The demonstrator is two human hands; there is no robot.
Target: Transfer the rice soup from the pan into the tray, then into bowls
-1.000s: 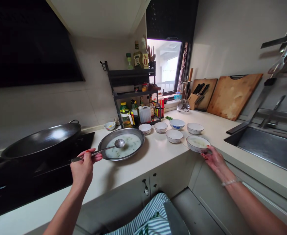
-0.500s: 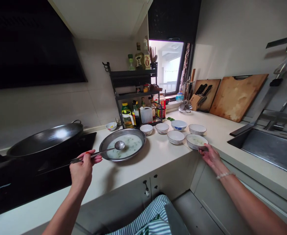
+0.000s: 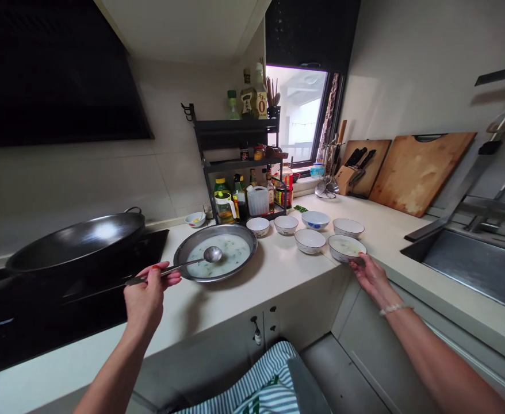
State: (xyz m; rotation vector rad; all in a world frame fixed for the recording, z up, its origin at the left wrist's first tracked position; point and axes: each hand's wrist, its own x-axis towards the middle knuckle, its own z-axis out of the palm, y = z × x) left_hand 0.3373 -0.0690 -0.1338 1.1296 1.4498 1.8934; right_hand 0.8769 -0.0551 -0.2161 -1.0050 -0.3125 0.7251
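My left hand (image 3: pixel 151 290) is closed round the handle of a metal ladle (image 3: pixel 212 253). The ladle's head is over a wide steel basin (image 3: pixel 253 244) of milky white soup with green bits. To the right, my right hand (image 3: pixel 371 273) grips the near right side of a white bowl (image 3: pixel 343 256), which has some of the same soup in it and rests at the counter edge. Beside it stand a white bowl (image 3: pixel 310 242) and another pale bowl (image 3: pixel 348 227). Farther back are a blue-patterned bowl (image 3: pixel 315 219) and two small bowls (image 3: pixel 286 225).
A large wok (image 3: pixel 80 241) sits on the black stove at left. Behind the basin, a black rack (image 3: pixel 237 126) holds bottles and jars. A knife block (image 3: pixel 348 179) and cutting boards (image 3: pixel 420 172) lean along the wall. The sink (image 3: pixel 481 264) is at right.
The view shifts slightly. The ladle stays over the basin with its head nearly in place, and the right hand keeps its hold on the bowl.
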